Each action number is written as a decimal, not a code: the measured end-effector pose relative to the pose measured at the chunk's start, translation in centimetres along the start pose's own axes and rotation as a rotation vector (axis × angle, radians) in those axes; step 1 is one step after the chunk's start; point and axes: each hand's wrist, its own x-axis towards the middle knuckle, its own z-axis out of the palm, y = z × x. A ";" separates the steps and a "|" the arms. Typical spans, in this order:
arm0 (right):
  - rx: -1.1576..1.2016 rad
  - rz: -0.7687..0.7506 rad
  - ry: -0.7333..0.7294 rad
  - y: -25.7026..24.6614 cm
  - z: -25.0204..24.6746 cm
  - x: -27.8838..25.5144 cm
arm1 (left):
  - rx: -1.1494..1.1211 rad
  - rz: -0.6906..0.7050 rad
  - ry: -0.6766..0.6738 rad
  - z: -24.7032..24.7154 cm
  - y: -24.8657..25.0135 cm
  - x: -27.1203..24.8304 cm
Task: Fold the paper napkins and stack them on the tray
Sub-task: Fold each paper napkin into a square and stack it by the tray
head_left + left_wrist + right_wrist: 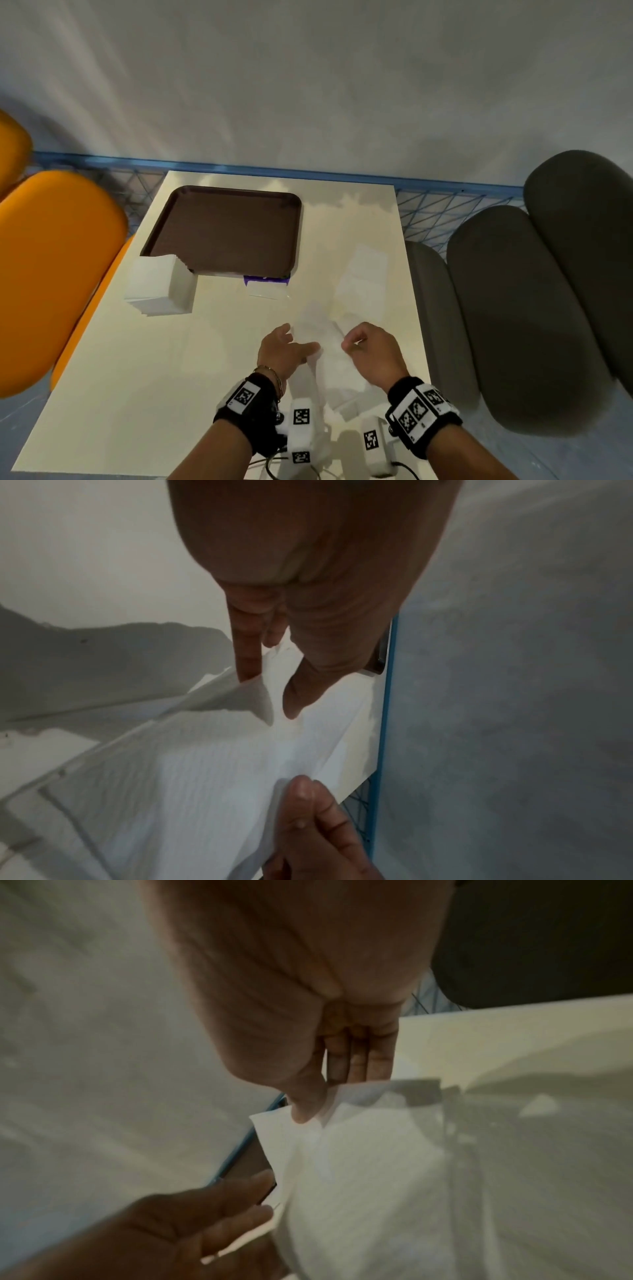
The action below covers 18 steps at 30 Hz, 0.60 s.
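Low in the centre of the head view, a person's right hand (370, 346) pinches a corner of a white paper napkin (330, 363) over the desk (137, 377). The left hand (284, 349), fingers straight, touches the opposite edge. The brown tray (222, 233) lies upper left, with a napkin stack (157, 287) at its near corner.

Head view, lower centre: the left forearm (219, 452) and right forearm (476, 459) rise from the bottom edge, side by side. Left grip (287, 349): palm turned inward, fingers nearly straight, index fingertip (248, 674) touching the napkin (329, 370) edge. Right grip (370, 346): fingers curled, thumb (304, 1110) pinching the napkin's opposite corner against them.
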 end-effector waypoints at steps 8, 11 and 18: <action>0.232 -0.126 -0.149 -1.6 -1.8 0.8 | 0.048 0.029 -0.047 -0.5 1.1 -1.9; 0.255 -0.222 -0.247 -3.5 -3.2 0.8 | -0.113 -0.109 -0.190 -1.0 2.4 -3.5; 0.205 -0.469 -0.350 -8.1 -6.9 -1.6 | -0.395 -0.071 -0.392 -1.7 3.7 -5.8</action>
